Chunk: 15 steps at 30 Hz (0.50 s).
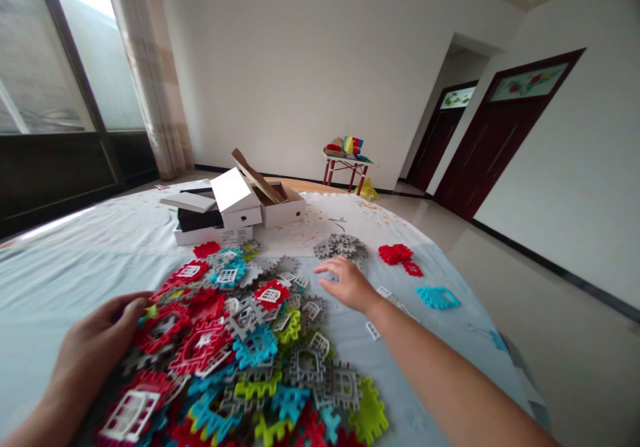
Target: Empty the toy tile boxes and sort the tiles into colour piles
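Lot: Gear-edged Plastic Pcs, Mixed Colours, w/ Cartons, on Cloth-covered Tbl

1. L hand: at L edge of mixed pile, fingers bent, tips partly hidden by a lime pc; cannot tell if gripping.
2. R hand: fingers open & spread, just this side of grey heap, R of mixed pile.
3. Mixed pile: red, blue, grey & lime pcs, w/ white window-type frames among & on them; betw. the hands, running to near edge of view.
4. Sorted by colour, R side: grey heap beyond R hand; red cluster farther R; single blue pc nearer; white frames partly behind R forearm.
5. Cartons, beyond pile: open white box, brown inside, brown board tilted up out of it. Adj. white box, dark mark on front, white lid slanted on top. L of that, black box on low white box, flat white panel atop; contents n/v.
6. Surface: pale blue cloth, whiter section at far side.
7. Room: window & curtain L; small tbl w/ colourful items, yellow bag by its legs; dark red doors R; pale, shiny floor.
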Each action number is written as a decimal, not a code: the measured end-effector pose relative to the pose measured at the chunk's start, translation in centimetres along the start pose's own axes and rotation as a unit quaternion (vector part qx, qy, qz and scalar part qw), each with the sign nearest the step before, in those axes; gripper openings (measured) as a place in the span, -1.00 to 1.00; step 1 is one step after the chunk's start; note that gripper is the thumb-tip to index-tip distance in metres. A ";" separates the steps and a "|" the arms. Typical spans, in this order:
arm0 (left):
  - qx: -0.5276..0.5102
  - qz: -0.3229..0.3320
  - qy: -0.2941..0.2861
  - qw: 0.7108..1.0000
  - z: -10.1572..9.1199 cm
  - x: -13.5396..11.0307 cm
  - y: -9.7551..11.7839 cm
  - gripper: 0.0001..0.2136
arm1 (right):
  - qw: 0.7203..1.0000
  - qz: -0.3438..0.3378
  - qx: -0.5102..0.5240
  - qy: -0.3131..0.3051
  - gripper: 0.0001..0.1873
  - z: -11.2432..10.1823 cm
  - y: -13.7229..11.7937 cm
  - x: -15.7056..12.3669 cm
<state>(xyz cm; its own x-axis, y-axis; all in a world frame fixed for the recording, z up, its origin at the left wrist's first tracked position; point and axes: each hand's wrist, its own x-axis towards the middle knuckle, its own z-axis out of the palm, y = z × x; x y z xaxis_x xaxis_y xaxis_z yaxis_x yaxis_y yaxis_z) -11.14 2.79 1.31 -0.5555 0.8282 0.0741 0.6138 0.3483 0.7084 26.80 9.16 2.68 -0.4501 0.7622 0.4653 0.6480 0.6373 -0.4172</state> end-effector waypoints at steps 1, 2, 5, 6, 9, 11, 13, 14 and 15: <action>-0.011 -0.008 -0.012 1.000 -0.2 -0.4 0.5 -0.59 | 0.999 -0.034 0.015 -0.022 -0.76 0.8 -1.4 0.2; -0.017 -0.007 -0.016 1.000 -0.4 -0.6 0.8 -0.59 | 0.997 -0.062 0.023 -0.040 -0.72 1.5 -2.6 0.4; -0.027 0.001 -0.014 1.000 -0.5 -0.8 0.9 -0.61 | 0.993 -0.092 0.013 -0.067 -0.68 3.0 -5.0 0.8; -0.030 0.004 -0.012 0.999 -0.4 -0.7 0.7 -0.62 | 0.994 -0.088 0.009 -0.068 -0.69 3.4 -5.4 0.9; -0.041 0.008 -0.008 0.999 -0.1 -0.4 0.2 -0.62 | 0.996 -0.073 0.018 -0.055 -0.77 3.6 -6.2 0.9; -0.049 0.014 -0.010 0.999 0.0 -0.3 0.1 -0.62 | 0.997 -0.062 0.039 -0.038 -0.79 3.3 -6.6 0.7; -0.050 0.018 -0.008 0.999 0.0 -0.4 0.1 -0.62 | 0.997 -0.032 0.073 -0.015 -0.76 2.9 -6.9 0.4; -0.047 0.021 -0.008 0.999 0.0 -0.4 0.1 -0.62 | 0.995 -0.008 0.097 -0.004 -0.73 2.7 -7.0 0.2; -0.043 0.024 -0.008 0.999 0.0 -0.4 0.0 -0.61 | 0.992 0.020 0.128 0.006 -0.69 2.6 -7.0 0.0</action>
<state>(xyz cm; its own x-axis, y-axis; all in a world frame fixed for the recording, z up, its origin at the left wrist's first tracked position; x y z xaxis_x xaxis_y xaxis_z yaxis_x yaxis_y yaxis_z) -10.93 2.49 1.34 -0.5166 0.8504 0.0995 0.5898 0.2693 0.7613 20.66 4.97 3.61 -0.4189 0.7876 0.4519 0.4880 0.6149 -0.6195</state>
